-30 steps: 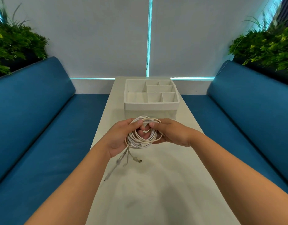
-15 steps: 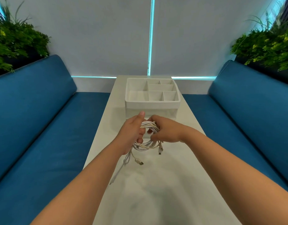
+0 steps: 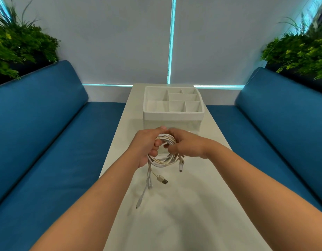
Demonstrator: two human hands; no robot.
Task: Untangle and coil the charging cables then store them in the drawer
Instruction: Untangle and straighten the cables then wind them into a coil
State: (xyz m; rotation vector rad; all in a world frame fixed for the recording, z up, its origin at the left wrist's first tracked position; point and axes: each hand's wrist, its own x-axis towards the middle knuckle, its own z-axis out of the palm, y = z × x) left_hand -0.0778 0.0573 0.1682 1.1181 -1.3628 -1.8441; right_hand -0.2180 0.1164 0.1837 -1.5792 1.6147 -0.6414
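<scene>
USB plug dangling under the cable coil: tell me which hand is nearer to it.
Left. The left hand grips the coil just above the USB plug; the right hand holds the coil's other side, farther up and across.

White charging cables (image 3: 163, 160) coiled in a loose bundle, with a white divided drawer organiser (image 3: 173, 113) behind them.

The cables form 1 round coil of several thin white loops, held upright above the worktop. At least 3 plug ends hang free: a USB plug (image 3: 162, 179) below the coil, a small connector (image 3: 180, 167) at its right, and a longer tail (image 3: 141, 198) trailing down to the left. The organiser stands on the worktop, its open top split into 7 compartments.
</scene>
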